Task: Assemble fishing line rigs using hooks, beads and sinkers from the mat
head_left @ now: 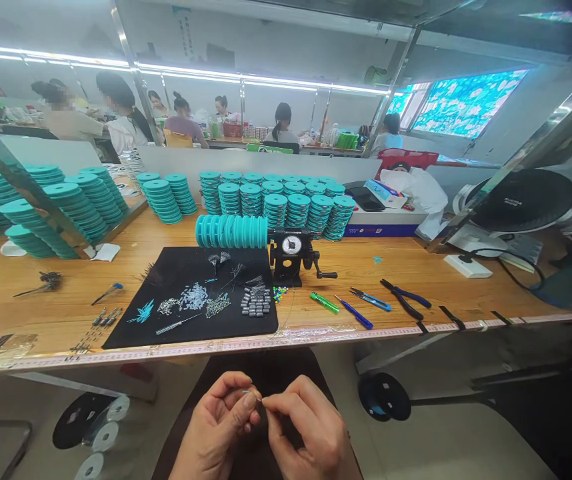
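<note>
Over my lap, below the table edge, my left hand (226, 423) pinches a small blue piece (245, 392) between thumb and forefinger; most of it is hidden. Close against it, almost tip to tip, my right hand (306, 427) has thumb and forefinger pressed together. What they grip, if anything, is too small to make out. Beyond my hands lies a black mat (141, 320) with blue slivers (143, 311), clear beads (193, 297), small metal parts (217, 305) and grey cylinders (256, 301). A thin screwdriver (179, 325) rests near its front edge.
A hand-cranked winder (291, 257) carries a row of teal spools (231, 232). Tweezers (371, 299), pliers (406, 298), a blue pen-like tool (355, 312) and a green one (325, 303) lie to the right. Stacked teal spools (286, 210) line the back. Several people sit beyond the partition.
</note>
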Tool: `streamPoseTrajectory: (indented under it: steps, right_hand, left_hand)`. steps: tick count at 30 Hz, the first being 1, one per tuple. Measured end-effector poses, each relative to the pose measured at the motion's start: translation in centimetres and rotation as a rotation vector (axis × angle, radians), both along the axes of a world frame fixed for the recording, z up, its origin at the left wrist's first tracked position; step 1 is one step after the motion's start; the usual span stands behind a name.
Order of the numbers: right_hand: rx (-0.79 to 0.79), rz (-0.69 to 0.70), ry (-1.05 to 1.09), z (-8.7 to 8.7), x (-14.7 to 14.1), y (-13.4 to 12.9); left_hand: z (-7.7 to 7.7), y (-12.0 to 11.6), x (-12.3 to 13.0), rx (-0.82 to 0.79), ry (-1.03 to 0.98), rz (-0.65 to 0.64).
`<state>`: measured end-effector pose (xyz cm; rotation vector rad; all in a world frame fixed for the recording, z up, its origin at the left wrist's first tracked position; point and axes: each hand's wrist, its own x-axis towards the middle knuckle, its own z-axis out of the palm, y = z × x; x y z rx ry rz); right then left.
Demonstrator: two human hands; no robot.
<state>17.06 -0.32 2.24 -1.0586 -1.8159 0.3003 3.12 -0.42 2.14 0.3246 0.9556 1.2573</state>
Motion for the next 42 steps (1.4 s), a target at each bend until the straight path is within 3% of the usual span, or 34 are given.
streamPoseTrajectory:
  steps: [13,20,33,42]
  right_hand:
    - [0.063,0.005,-0.113,-0.2,0.4,0.2]
    - [0.0,0.035,-0.031,0.0,0.5,0.2]
    - [-0.033,0.062,-0.037,0.6,0.8,0.0]
    - [-0.039,0.054,0.018,0.0,0.7,-0.1]
  left_hand:
    - [0.4,0.0,-0.2,0.205,0.342,0.032]
    - [-0.6,0.1,-0.6,0.136,0.266,-0.058]
    - [-0.7,0.2,-0.5,0.125,0.213,-0.039]
    - [-1.0,0.1,-0.2,0.174,0.23,-0.001]
